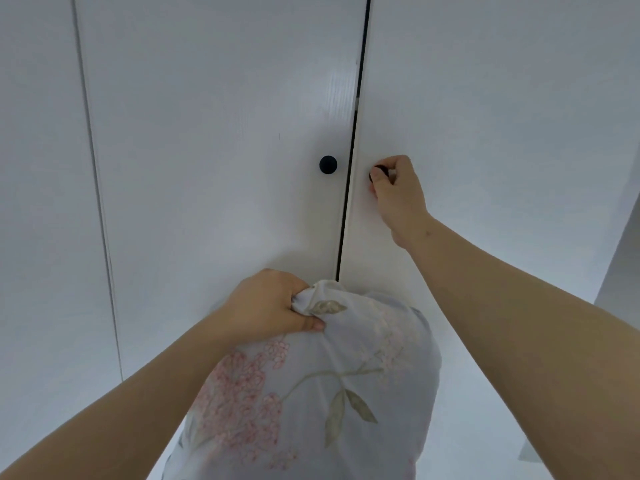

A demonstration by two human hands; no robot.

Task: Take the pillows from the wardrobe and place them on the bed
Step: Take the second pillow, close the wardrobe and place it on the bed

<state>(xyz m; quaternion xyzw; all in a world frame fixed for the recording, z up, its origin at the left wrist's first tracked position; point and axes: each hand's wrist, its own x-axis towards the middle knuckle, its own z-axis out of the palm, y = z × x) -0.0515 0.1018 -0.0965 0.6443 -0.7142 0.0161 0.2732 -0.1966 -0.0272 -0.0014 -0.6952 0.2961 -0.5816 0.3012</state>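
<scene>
A pillow [311,393] in a pale cover with pink flowers and green leaves hangs low in the middle of the view. My left hand [270,310] grips its bunched upper corner. In front of me stand the white wardrobe doors, with the left door [214,133] and the right door [502,116] nearly together and a thin dark gap between them. My right hand [394,192] is closed around the black knob [378,172] of the right door. The left door's black knob [328,164] is free. The bed is out of view.
Another white panel [41,168] of the wardrobe runs along the left side. A pale wall or panel edge [620,271] shows at the far right.
</scene>
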